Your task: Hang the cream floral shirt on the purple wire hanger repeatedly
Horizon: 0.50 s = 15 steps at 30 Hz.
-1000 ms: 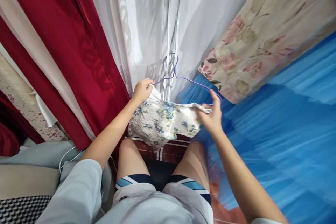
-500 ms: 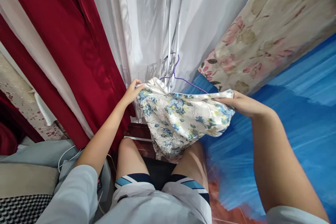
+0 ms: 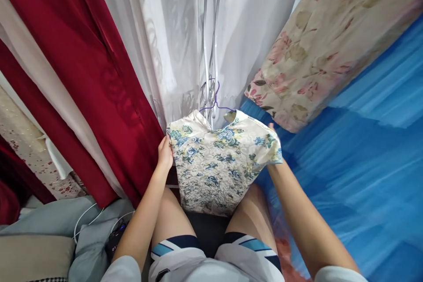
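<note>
At the centre of the frame a white satin garment with blue flowers hangs on a thin purple wire hanger before white sheer curtains, the left hand touching its left edge, the right hand mostly hidden behind its right edge.

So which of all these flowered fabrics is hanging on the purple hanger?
The small white garment with blue flowers, held between both hands; the pink-flowered beige cloth at right hangs on no purple wire hanger.

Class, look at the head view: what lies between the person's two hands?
The floral garment, on a purple hanger, spans the stretch from left hand to right hand, seen in the head view.
</note>
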{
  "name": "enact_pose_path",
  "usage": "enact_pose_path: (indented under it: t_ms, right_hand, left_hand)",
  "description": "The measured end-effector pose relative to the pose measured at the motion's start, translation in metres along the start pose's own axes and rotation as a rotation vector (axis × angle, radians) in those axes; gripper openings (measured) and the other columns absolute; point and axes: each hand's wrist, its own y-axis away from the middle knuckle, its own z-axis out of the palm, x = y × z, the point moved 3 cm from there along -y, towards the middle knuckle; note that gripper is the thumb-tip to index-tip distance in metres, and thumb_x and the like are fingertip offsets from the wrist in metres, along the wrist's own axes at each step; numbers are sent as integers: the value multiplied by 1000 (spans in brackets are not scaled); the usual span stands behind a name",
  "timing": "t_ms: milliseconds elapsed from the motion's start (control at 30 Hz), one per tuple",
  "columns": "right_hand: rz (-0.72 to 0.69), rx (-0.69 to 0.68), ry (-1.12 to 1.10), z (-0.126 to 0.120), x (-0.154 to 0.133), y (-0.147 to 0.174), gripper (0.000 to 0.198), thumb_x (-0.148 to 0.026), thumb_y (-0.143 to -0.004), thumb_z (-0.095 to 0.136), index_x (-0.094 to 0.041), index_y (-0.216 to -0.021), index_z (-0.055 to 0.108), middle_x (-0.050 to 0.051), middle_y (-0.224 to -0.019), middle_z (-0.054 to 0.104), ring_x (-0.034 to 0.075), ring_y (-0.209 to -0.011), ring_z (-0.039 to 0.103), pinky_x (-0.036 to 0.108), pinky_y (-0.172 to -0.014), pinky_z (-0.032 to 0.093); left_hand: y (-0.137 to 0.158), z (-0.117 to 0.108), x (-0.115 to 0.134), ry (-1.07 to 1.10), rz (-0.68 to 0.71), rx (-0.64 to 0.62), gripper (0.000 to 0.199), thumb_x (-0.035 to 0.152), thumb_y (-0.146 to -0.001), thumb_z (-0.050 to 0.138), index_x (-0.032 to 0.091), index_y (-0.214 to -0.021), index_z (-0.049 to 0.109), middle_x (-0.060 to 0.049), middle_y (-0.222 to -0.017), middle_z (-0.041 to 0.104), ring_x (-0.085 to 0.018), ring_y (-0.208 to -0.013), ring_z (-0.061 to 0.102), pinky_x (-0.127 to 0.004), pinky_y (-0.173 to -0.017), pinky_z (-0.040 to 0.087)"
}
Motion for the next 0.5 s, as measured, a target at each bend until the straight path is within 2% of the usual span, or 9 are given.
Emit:
enact_pose_path:
  t_ms: [67,167,233,300,400,467,500]
  right_hand:
    - [66,-41,-64,-16,-5,6,67,-70,-92,28,-18,-101,71,10,-88,72,29,-87,68,39,-64,56]
    - [229,-179,-187,-26,-21,16,45,-58,-77,65,-21,-101,71,4,-82,72,24,-70,67,32,-56,52]
    - [306,-217,-276,-24,-35,19,37,-45,-71,76,-22,-99,72,1,-75,70,19,-59,62,27,-50,47]
    - [351,-169,-387,-20,-47,18,30,-39,-70,77,-20,-93,72,1,-69,67,16,-52,57,26,-47,44]
    - [395,-41,-523,-19,-54,21,20,-31,-67,77,-18,-81,71,2,-67,66,15,-51,56,26,-48,44]
    - [383,54,-548,-24,-56,34,15,-27,-67,76,-18,-76,68,1,-67,63,14,-51,54,24,-47,43]
    - [368,85,-542,-27,-58,45,14,-26,-67,76,-19,-76,68,0,-67,61,13,-51,52,23,-46,41]
  left_hand:
    - [7,0,14,-7,0,14,22,34,-80,72,16,-93,67,-4,-90,72,-14,-78,68,-24,-72,53]
    - [12,12,39,-8,48,68,17,29,-81,69,16,-92,67,-4,-91,72,-15,-82,68,-24,-76,53]
    - [12,25,58,-21,172,123,21,25,-81,65,17,-100,65,-5,-98,71,-17,-91,68,-26,-83,53]
    - [14,40,78,-92,342,133,35,23,-84,58,20,-119,58,-7,-116,67,-19,-106,65,-29,-92,51]
    - [22,67,104,-452,642,24,62,21,-83,55,26,-142,37,-10,-149,41,-26,-133,47,-38,-105,44]
    - [32,86,114,-816,848,-82,77,20,-79,62,28,-148,29,-9,-160,21,-31,-145,27,-46,-114,33]
    - [36,94,115,-986,932,-137,84,19,-77,66,28,-150,27,-9,-162,15,-33,-147,18,-49,-118,25]
